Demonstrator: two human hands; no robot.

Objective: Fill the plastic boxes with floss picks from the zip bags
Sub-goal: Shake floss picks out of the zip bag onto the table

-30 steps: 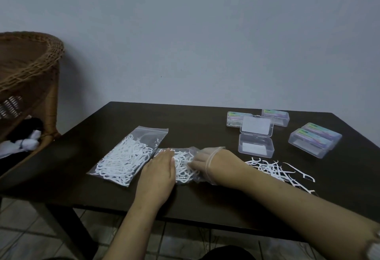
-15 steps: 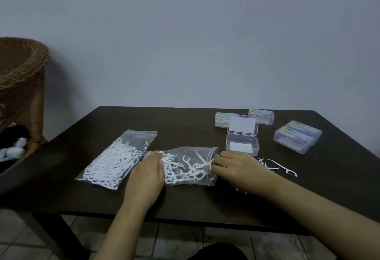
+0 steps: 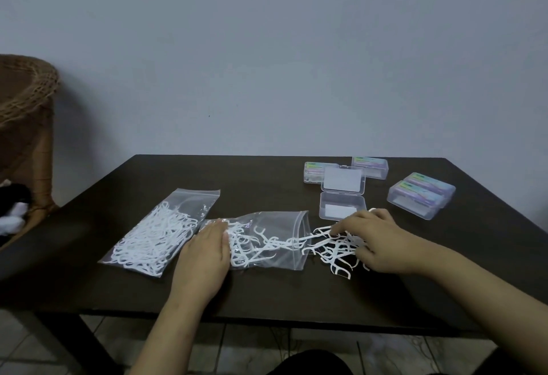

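My left hand [image 3: 201, 259] flat, fingers straight, pressing closed end of open clear zip bag [image 3: 268, 239] on dark wooden table [image 3: 267, 294]. My right hand [image 3: 372, 242], fingers curled, gripping loose white floss picks [image 3: 333, 251] at bag's 3 o'clock mouth. Open clear plastic box [image 3: 342, 204] at 12 o'clock of right hand. Full sealed zip bag [image 3: 161, 232] at 9 o'clock.

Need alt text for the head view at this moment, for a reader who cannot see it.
A person's right hand drags floss picks from an open zip bag that the left hand presses flat on a dark table. An open plastic box sits just behind.
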